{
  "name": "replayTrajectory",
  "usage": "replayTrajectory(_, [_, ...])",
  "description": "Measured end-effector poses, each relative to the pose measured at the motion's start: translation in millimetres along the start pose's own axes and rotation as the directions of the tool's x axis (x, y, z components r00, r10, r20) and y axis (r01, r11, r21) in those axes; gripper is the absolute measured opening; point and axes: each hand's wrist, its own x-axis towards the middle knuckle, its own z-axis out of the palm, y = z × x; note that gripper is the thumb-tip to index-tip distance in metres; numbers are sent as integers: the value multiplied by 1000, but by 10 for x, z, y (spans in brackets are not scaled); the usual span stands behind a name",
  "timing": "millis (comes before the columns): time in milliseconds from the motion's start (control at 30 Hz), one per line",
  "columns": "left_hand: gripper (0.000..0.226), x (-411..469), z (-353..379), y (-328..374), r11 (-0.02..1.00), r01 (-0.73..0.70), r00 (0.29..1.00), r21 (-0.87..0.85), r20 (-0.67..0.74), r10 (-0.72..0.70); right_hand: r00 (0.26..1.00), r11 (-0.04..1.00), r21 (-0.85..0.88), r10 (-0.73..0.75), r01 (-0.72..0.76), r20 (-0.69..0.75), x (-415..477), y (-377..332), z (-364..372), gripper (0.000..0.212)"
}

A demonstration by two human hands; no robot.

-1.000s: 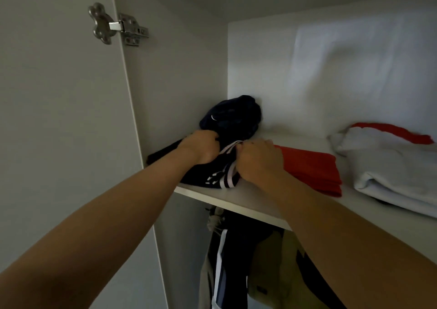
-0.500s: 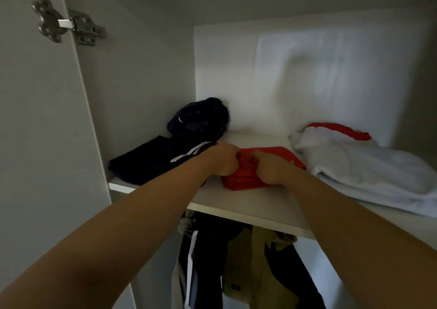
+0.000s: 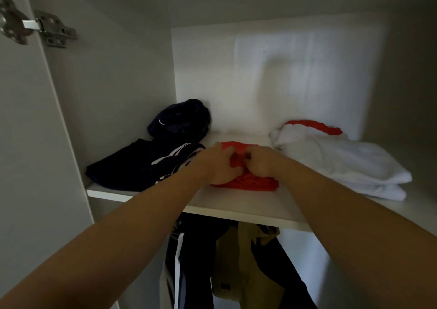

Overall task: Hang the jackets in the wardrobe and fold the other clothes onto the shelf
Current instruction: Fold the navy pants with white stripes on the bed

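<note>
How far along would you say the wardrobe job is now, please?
Looks done: jackets hang under the shelf; dark clothes on its left and a white pile on its right lie there. In hand: left hand and right hand grip the red garment mid-shelf. Left: probably just smoothing it flat.

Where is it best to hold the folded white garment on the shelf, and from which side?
Probably from the front: the white garment lies in stacked layers, their edges toward the open front of the shelf. Grip under the bottom layer there, at both ends; pinching the top layer alone would likely unfold it.
</note>
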Motion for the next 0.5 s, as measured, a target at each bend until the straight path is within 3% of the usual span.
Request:
replayTrajectory(67, [73, 13, 16, 24, 1000, -15, 1000, -21, -13, 14, 992, 998, -46, 41, -47, -122, -37, 58, -1, 37])
replayTrajectory(133, [67, 46, 34, 40, 994, -45, 996, -103, 70, 53, 953, 955, -181, 188, -234, -238, -94, 175, -22, 45])
replayTrajectory(200, [66, 77, 52, 61, 982, -47, 988, -182, 139, 73, 904, 884, -203, 393, -422, -166, -201, 345, -30, 53])
replayTrajectory(267, [65, 93, 68, 102, 975, -64, 986, -215, 139, 95, 856, 835, -197, 515, -514, -49, -333, 522, 24, 57])
replayTrajectory(500, [64, 151, 139, 439, 952, -147, 976, -269, 118, 184, 773, 755, -229, 635, -615, 19, -646, 804, -42, 74])
